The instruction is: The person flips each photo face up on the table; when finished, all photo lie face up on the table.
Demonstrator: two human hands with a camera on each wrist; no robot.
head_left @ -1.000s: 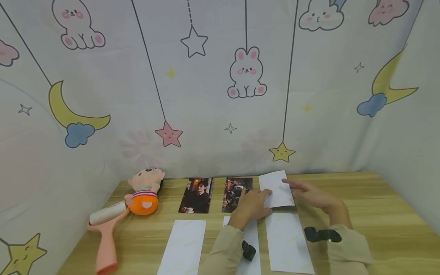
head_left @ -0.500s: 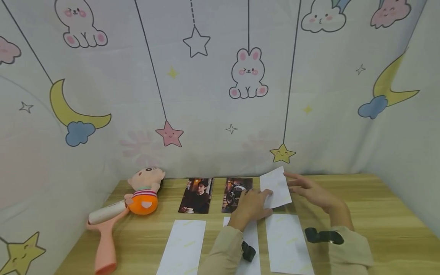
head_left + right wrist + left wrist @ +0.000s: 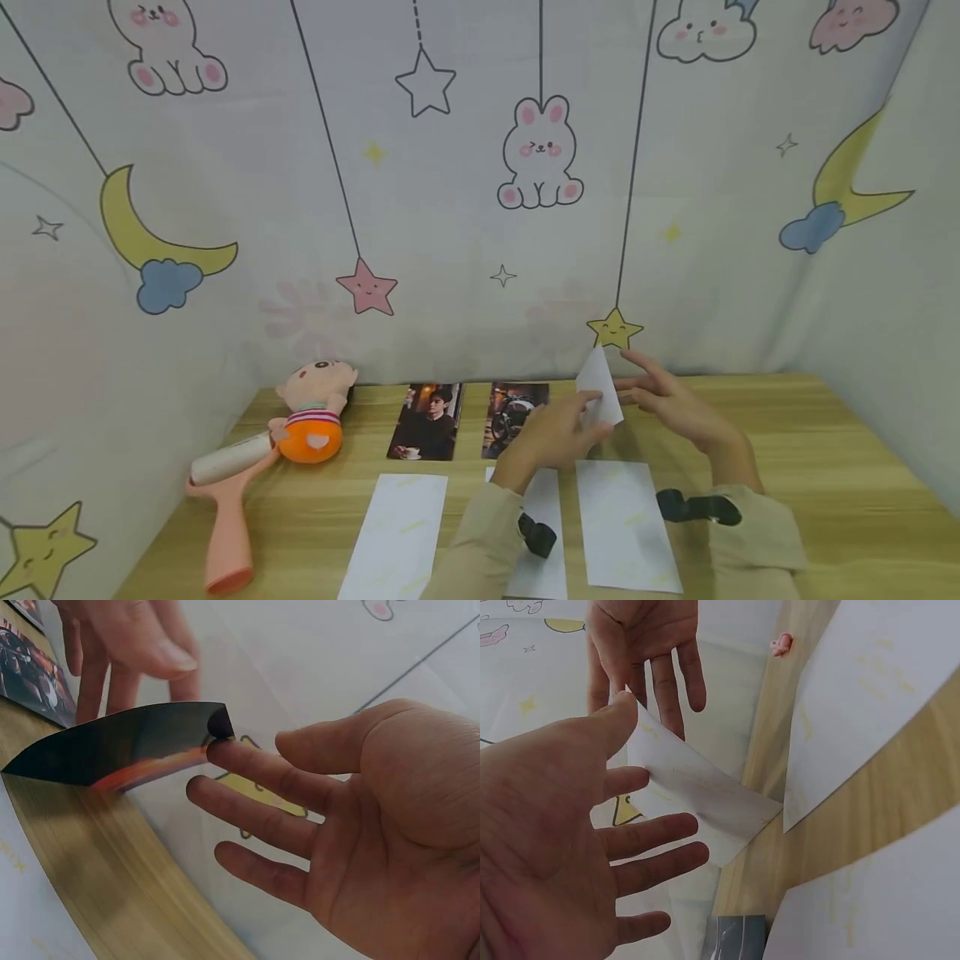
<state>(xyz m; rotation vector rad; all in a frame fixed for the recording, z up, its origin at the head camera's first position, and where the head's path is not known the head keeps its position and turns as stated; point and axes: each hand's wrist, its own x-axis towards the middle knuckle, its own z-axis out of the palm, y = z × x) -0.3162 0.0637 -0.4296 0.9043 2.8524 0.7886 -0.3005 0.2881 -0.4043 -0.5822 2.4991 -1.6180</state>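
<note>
A photo card stands tilted up off the back of the table, its white back toward me in the head view. Its dark glossy picture side shows in the right wrist view. My left hand is on the white side, index fingertip against the card, other fingers spread. My right hand touches a corner of the glossy side with a straight index finger; its thumb stays apart. Left of them lie two face-up photos, one of a seated person and one of a motorcycle.
Several white cards lie in the front row: a left one, a middle one partly under my left sleeve, and a right one. A pink lint roller and a plush toy sit at the left. A printed curtain hangs behind.
The card has tipped up from nearly flat to steep, its white side turning narrow in the head view. My right hand has risen slightly, and my left fingers have followed the card.
</note>
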